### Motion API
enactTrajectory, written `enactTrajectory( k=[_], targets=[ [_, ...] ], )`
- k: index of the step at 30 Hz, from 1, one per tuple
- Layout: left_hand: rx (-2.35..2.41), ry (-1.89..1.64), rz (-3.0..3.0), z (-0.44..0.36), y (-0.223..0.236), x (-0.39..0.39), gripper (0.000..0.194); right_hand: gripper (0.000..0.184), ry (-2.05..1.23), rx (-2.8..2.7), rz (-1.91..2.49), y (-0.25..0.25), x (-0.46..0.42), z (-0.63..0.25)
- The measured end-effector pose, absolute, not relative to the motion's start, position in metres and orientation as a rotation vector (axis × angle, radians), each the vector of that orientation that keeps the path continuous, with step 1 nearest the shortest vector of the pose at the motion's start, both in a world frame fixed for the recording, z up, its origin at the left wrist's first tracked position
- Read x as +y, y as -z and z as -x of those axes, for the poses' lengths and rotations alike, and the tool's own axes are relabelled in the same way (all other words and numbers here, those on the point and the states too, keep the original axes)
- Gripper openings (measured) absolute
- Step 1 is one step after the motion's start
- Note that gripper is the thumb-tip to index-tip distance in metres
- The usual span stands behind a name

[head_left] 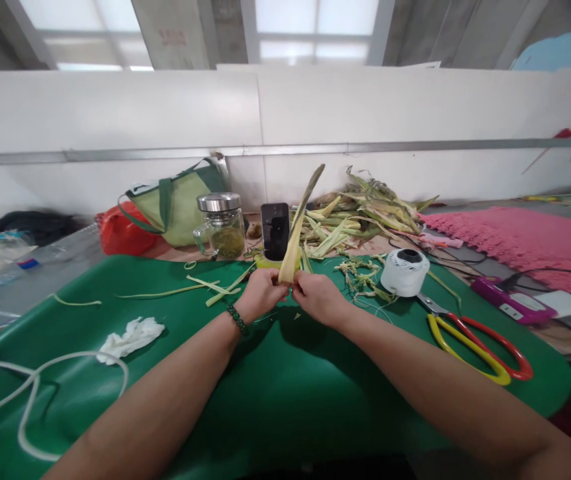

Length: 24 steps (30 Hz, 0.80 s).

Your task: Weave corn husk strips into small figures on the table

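A: Where is the long, tapering yellow-green leaf strip held?

B: It is pinched at its lower end between the left hand and the right hand, both grips closed narrowly on it, above the green-covered bench. Its tip is pointed towards one o'clock.

A: How is it judged to handle?

B: It is judged light, fairly stiff yet easily split; hold is best taken low, near the base. A white twine spool is seen at two o'clock, red-and-yellow-handled scissors at three.
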<state>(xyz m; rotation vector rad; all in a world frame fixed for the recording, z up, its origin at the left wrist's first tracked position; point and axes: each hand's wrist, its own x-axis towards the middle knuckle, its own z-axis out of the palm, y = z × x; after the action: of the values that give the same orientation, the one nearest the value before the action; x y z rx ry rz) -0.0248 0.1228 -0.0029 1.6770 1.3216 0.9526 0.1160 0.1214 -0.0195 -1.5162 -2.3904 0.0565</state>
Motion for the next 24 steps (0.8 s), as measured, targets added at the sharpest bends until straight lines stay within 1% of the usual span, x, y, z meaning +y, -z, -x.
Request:
enactTrajectory(
  k=[6, 17, 19, 20, 24],
  targets=[
    [1.275, -0.995, -1.56, 0.024, 0.003, 0.123, 0.01, 0.019, 0.06, -2.474, 1.534, 0.018, 0.118, -0.112],
    [1.234, -0.942, -1.367, 0.031, -0.001, 0.126, 0.006, 0.016, 0.154, -2.535, 1.455, 0.017, 0.116, -0.113],
    [1.236, -0.924, -1.364, 0.033, 0.0, 0.128, 0.004, 0.013, 0.06, -2.477, 1.429, 0.019, 0.119, -0.115],
    [1.233, -0.902, -1.36, 0.034, 0.001, 0.128, 0.004, 0.012, -0.053, -2.427, 1.412, 0.02, 0.121, -0.116],
    [1.219, -0.802, -1.345, 0.035, 0.003, 0.126, 0.013, 0.016, -0.694, -2.131, 1.25, 0.027, 0.131, -0.124]
  ],
)
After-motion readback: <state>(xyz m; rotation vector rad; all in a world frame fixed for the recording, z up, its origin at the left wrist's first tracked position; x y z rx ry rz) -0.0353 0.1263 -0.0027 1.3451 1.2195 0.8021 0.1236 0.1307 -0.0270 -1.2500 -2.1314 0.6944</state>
